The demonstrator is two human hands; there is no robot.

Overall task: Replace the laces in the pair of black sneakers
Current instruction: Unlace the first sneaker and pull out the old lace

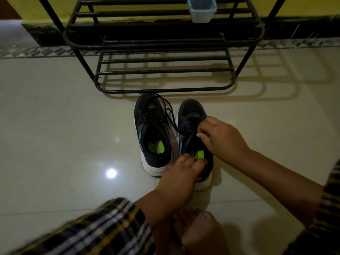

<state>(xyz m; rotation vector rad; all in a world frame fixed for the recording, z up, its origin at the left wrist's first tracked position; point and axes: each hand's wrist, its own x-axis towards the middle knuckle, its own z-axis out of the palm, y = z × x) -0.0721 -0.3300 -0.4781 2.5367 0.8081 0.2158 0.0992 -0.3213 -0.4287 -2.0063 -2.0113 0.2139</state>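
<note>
Sneakers are standing side by side on the pale tiled floor at the centre of the frame, toes pointing up toward a black metal shoe rack. The left sneaker is sitting untouched, its black lace lying loose and trailing over its right side toward the other shoe. Its green insole label is showing in the opening.

The right sneaker is being worked on by both hands. The left hand, coming in from the lower centre, is gripping the heel collar, its fingers curling over the rim into the opening beside the green insole label; a ring is showing on one finger. The right hand, reaching in from the right edge, is pinching the lacing of this shoe over the tongue, fingertips drawn together on the black cord.

A plaid sleeve is covering the left forearm at the lower left. A bare foot is resting on the floor at the bottom centre, just below the sneakers. A clear plastic container is sitting on the rack at the top of the frame, before a yellow wall.
</note>
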